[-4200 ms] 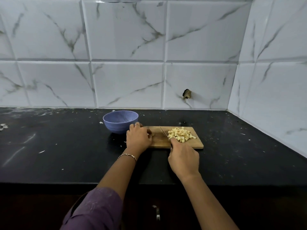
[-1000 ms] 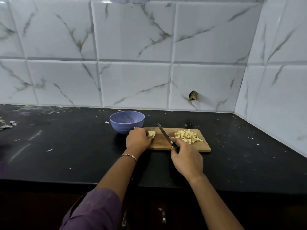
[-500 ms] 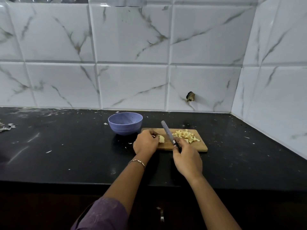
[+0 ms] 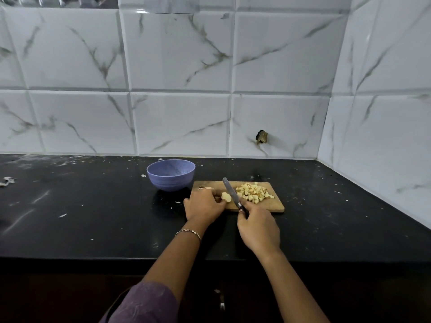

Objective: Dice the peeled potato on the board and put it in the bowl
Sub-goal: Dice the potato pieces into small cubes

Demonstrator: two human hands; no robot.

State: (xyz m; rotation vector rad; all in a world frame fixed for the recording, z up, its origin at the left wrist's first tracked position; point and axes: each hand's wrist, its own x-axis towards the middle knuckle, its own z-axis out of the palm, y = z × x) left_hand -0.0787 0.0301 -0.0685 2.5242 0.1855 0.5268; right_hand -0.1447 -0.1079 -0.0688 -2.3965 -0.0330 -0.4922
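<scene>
A small wooden cutting board (image 4: 277, 207) lies on the black counter. My left hand (image 4: 204, 203) pinches a pale potato piece (image 4: 226, 197) on the board's left part. My right hand (image 4: 257, 228) grips the handle of a knife (image 4: 231, 191), whose blade points away from me and sits just right of the piece. A heap of diced potato (image 4: 254, 193) covers the board's right half. The purple bowl (image 4: 171, 174) stands just left of the board, and I see no potato in it.
The black counter (image 4: 93, 206) runs left with white scraps and peel bits (image 4: 7, 180) at the far left. Marble-look tiled walls (image 4: 177, 124) close the back and the right side. The counter's front edge lies under my forearms.
My left hand brought a potato piece from the board's left edge toward its middle. The knife left the diced heap, swung up, and now stands beside the piece.
</scene>
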